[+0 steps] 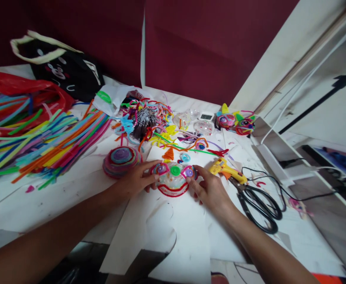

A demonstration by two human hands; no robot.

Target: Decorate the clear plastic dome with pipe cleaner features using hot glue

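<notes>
Between my two hands, over the white paper, is a clear plastic dome [170, 182] decorated as a face. It has spiral eyes with purple centres, a green coiled nose [175, 170] and a red mouth line of pipe cleaner. My left hand [137, 178] grips its left edge by the left eye, fingers closed. On the opposite edge my right hand [210, 187] pinches near the right eye. Just beyond the dome lie a light-blue coil [185, 157] and an orange triangular piece [168, 154]. A striped pipe-cleaner dome [121, 161] sits beside my left hand.
At right lie a yellow glue gun [229, 170] and large black-handled scissors [260, 207], with a black cable near them. Loose pipe cleaners [63, 138] spread across the left. Farther back are clear domes [204, 127], a small digital display [206, 116] and a finished colourful piece [234, 121].
</notes>
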